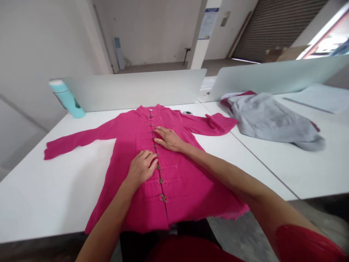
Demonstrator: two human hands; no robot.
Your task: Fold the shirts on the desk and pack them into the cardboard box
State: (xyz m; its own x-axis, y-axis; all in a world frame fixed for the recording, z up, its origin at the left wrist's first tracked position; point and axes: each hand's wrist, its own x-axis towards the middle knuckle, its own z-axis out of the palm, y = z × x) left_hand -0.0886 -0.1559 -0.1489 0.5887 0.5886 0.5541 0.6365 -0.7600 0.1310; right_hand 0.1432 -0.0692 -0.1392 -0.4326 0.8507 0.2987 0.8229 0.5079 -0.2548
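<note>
A bright pink long-sleeved shirt (131,145) lies front up, its sleeves spread to both sides and its hem hanging over the near table edge. Dark metal-looking clasps (161,181) run down the front opening. My left hand (142,167) rests on the left front panel, its fingers loosely bent and their tips at the opening. Slightly farther up, my right hand (168,139) lies on the right panel with its fingers apart, the tips touching the opening. Some clasps are partly hidden by the fingers. I see nothing lifted in either hand.
The white table (65,182) carries a turquoise bottle (69,100) at back left. Folded grey clothing (269,118) lies at right, with white sheets (319,96) behind it. Low frosted partitions (147,89) line the back. A small round object (187,112) sits by the right shoulder.
</note>
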